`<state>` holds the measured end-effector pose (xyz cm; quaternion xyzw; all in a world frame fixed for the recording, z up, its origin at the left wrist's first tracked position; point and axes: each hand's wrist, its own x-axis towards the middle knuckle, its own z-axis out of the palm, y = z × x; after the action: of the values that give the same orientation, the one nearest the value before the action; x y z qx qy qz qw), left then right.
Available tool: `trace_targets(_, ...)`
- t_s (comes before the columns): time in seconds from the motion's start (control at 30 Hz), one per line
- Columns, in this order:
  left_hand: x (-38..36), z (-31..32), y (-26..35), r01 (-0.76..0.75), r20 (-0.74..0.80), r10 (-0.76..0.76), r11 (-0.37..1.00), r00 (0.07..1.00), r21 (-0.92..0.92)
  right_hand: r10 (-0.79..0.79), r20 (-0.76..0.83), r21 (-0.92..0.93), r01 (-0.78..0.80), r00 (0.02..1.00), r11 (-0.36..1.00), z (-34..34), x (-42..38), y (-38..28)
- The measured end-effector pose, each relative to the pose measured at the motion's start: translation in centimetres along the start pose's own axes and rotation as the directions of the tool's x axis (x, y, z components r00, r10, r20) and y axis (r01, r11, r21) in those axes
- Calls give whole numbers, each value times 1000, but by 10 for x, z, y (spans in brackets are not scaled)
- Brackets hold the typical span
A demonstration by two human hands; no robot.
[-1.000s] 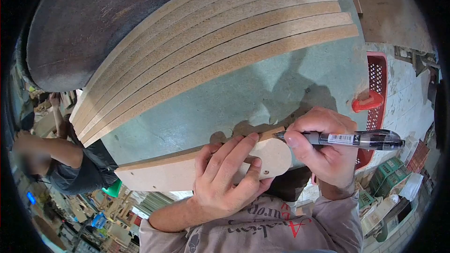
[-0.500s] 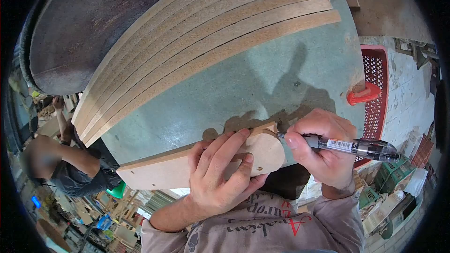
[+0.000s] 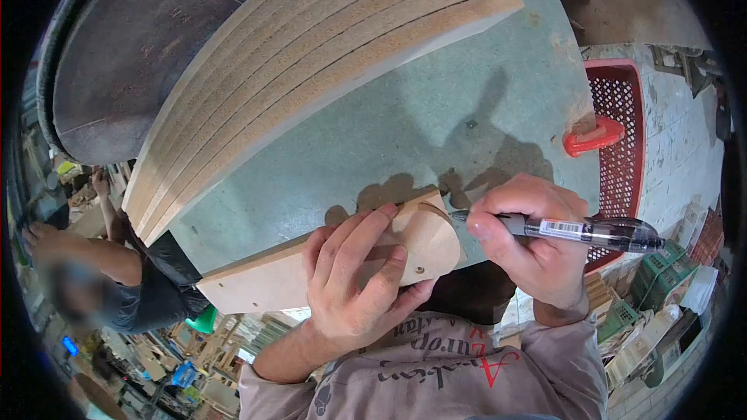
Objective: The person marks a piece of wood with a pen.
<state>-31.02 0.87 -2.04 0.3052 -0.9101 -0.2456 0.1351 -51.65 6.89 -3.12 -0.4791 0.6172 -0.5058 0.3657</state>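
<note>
Though near board [image 3: 257, 286] edge, pen [image 3: 537, 227] outside.

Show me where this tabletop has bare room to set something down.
The widest bare patch of green tabletop lies between the curved strips and the board; another lies between the strips' right ends and the red object. The board's rounded end is crowded by the left hand, right hand and pen.

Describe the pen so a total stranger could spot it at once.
Find the green table, then the pale board along its near edge. Just right of the board's rounded end, the right hand grips the pen. Unlike the bare board, it has a dark, see-through barrel and a white barcode label.
</note>
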Motion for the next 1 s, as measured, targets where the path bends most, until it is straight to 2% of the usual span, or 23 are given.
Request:
trace_targets(0.1,0,1,0,-2,-4,2,1000,1000,-6,-21,17,-54,22,1000,998,1,1,0)
trace_targets(0.43,1,2,0,-15,-29,15,1000,999,-12,-8,-11,-35,8,1000,999,0,-14,0)
trace_targets(0.53,1,3,0,-22,-38,22,1000,999,-6,11,24,-58,-10,1000,998,-4,-21,-1)
trace_targets(0.73,1,2,-1,-34,-35,33,999,999,-15,115,-100,65,-109,988,992,-6,-36,-3)
trace_targets(0.87,-1,3,-3,-35,-33,34,999,999,-31,116,-90,83,-109,989,991,-5,-47,-2)
trace_targets(0.93,-2,3,-3,-43,-36,42,999,998,-21,14,-122,55,-8,992,998,0,-49,1)
trace_targets(1.0,0,0,-1,-47,-7,47,999,999,-7,16,-146,66,-6,989,998,4,-49,0)
